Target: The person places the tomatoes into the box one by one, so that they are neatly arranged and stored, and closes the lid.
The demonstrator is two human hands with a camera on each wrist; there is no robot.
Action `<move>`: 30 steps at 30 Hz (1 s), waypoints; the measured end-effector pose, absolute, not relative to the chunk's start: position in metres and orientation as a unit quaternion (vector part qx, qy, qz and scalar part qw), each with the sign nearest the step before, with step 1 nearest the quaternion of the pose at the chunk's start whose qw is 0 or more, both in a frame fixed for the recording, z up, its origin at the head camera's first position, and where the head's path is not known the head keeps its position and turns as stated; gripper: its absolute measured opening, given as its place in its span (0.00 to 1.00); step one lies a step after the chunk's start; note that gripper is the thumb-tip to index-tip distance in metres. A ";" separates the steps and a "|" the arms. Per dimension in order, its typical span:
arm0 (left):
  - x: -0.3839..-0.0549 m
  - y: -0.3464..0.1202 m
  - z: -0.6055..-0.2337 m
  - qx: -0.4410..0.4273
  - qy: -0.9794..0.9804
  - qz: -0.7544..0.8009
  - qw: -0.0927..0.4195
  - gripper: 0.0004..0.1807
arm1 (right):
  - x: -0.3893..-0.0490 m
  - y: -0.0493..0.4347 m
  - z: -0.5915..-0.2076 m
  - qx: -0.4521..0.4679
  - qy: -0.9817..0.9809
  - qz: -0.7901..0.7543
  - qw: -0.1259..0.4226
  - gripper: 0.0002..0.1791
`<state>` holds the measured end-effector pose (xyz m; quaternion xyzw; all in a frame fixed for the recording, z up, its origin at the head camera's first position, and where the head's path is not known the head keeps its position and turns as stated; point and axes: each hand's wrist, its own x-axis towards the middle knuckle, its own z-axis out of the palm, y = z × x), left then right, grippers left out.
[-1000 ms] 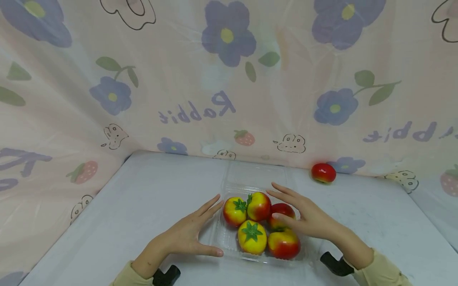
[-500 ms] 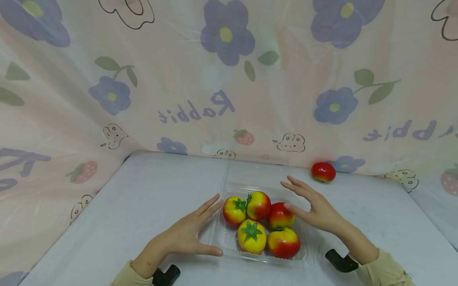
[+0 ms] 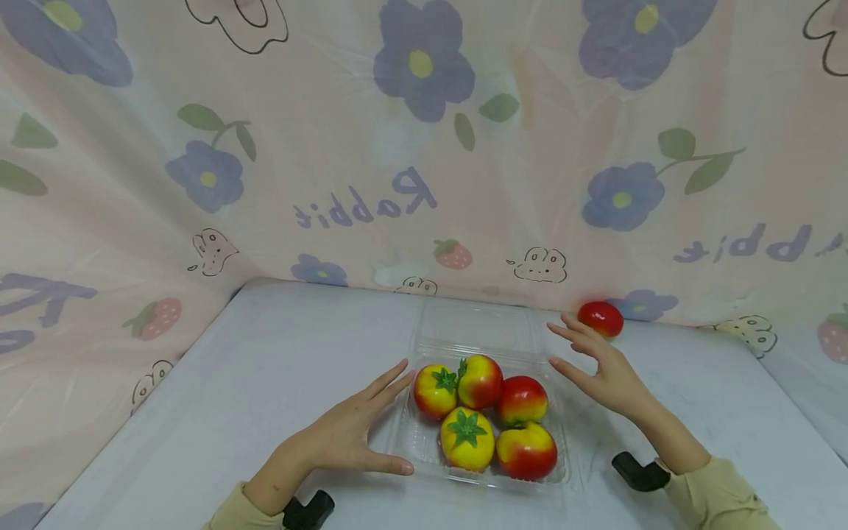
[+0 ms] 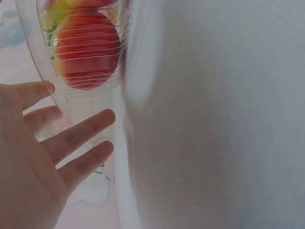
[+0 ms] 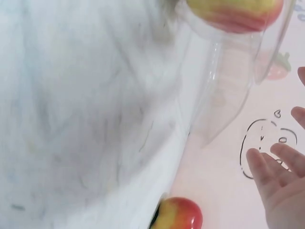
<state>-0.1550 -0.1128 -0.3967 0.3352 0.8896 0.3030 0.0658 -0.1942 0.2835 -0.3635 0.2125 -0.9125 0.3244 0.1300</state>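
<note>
A clear plastic clamshell box [image 3: 416,445] sits on the table with its lid [image 3: 477,324] laid back. Inside are several red-and-yellow toy fruits [image 3: 520,401], tomato- or persimmon-like, some with green star-shaped leaves [image 3: 466,428]. My left hand [image 3: 351,434] stays at the box's left side, fingers spread and thumb apart; in the left wrist view its fingertips are near or at the rim [image 4: 43,71]. To the right of the box my right hand [image 3: 609,375] hovers, holding nothing, fingers extended. Just beyond it lies another red fruit [image 3: 600,319], also low in the right wrist view [image 5: 180,213].
The white table [image 3: 285,338] ends at a hanging cloth [image 3: 318,132] printed with flowers and rabbits, which rises behind and along the left. The lone red fruit is close against this cloth. Black wrist mounts [image 3: 640,471] show at both sleeves.
My right hand has moved from above the fruits in the box to the right and away, toward the lone red fruit. The left hand and the box have kept their places.
</note>
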 end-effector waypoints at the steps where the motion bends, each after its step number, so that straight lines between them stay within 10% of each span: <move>1: -0.155 -0.113 -0.397 0.335 0.889 0.303 0.067 0.60 | -0.195 0.285 -0.364 0.210 -0.912 0.326 0.130 0.29; 30: -0.156 -0.112 -0.398 0.336 0.890 0.300 0.066 0.60 | -0.223 0.321 -0.372 0.127 -0.943 0.287 0.107 0.32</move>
